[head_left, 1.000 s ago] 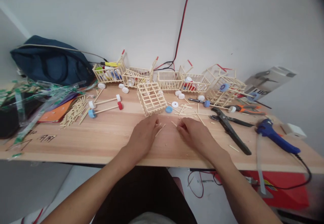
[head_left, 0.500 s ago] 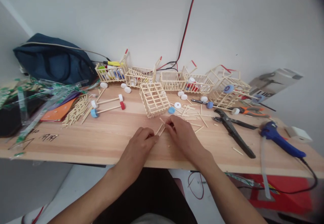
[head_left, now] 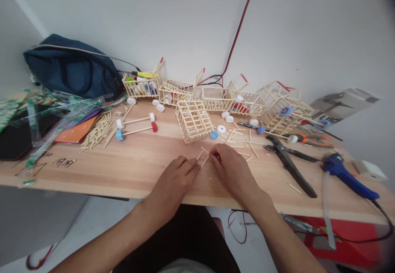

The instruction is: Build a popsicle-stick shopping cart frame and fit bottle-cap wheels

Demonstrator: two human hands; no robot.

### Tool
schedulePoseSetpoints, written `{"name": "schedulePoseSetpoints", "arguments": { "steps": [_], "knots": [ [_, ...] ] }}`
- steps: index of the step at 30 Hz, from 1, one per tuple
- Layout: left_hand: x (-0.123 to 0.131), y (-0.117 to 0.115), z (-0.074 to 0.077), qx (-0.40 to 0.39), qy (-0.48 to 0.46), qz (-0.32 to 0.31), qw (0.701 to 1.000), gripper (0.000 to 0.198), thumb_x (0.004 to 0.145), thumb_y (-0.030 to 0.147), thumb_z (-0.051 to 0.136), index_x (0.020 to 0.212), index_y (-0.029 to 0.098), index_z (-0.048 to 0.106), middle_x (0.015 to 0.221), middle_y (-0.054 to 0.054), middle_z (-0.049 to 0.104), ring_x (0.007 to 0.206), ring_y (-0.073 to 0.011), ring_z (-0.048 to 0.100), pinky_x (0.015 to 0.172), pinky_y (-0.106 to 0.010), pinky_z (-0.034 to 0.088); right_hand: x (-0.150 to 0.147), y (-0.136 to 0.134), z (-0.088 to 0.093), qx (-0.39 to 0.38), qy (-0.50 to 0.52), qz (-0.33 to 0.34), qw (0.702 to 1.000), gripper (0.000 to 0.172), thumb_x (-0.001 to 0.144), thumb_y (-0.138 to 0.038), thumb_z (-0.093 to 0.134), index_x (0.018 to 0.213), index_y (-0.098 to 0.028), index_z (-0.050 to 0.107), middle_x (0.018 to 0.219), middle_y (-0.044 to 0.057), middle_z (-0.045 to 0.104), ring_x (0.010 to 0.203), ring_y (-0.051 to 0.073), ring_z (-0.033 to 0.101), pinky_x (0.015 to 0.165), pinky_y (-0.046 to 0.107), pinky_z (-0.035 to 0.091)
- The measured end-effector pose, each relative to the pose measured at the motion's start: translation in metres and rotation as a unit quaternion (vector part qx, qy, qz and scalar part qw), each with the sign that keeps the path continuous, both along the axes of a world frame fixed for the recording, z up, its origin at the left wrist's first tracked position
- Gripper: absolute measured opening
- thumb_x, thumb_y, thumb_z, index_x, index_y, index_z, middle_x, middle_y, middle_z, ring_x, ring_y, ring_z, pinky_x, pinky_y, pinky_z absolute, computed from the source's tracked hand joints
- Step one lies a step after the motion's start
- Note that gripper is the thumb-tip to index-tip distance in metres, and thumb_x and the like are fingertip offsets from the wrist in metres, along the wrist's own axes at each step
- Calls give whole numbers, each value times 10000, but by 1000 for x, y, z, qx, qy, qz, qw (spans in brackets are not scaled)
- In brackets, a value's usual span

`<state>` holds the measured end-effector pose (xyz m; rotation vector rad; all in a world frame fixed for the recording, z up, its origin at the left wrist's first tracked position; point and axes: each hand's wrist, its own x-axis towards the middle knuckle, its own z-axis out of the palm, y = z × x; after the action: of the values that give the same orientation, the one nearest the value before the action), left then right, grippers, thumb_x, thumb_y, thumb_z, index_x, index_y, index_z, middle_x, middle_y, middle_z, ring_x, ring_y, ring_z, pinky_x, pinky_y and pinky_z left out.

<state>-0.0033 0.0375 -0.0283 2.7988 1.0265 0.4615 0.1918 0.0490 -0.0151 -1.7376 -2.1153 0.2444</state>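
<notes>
Both of my hands rest on the wooden table (head_left: pixel 129 162) near its front edge. My left hand (head_left: pixel 175 178) lies knuckles up with its fingertips pressed together on a thin wooden stick (head_left: pixel 200 154). My right hand (head_left: pixel 233 168) pinches a short stick (head_left: pixel 204 150) at its fingertips, right beside the left hand. A small stick-built cage (head_left: pixel 193 121) stands just beyond the hands. Loose short sticks (head_left: pixel 237 139) lie scattered to the right of it.
Several stick carts (head_left: pixel 216 96) line the wall, with bottle caps (head_left: pixel 221 128) around them. Two stick axles with cap wheels (head_left: pixel 135 127) and a stick pile (head_left: pixel 97 131) lie at left, beside a blue bag (head_left: pixel 70 69). Black pliers (head_left: pixel 290 164) and a blue glue gun (head_left: pixel 348 176) lie at right.
My hands drew back from the cage toward the table's front edge and came together on the small sticks. The view shifted slightly left.
</notes>
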Motion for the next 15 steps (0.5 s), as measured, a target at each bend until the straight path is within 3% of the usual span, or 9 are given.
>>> {"name": "schedulePoseSetpoints", "arguments": {
  "steps": [9,15],
  "knots": [
    [1,0,-2,17,7,-1,1000,396,886,42,417,1255,159,496,1202,-106,597,1021,-214,530,905,-390,458,-7,-6,-3,-21,45,32,998,120,921,-188,502,802,-199,515,844,30,566,782,177,539,695,282,401],
    [2,5,-4,42,20,-12,999,475,885,33,379,1352,108,426,1428,-133,460,1237,-254,451,1010,-431,408,-3,-8,-4,-19,39,42,998,160,921,-162,471,769,-204,498,800,21,526,738,164,520,665,264,389]
  ]
}}
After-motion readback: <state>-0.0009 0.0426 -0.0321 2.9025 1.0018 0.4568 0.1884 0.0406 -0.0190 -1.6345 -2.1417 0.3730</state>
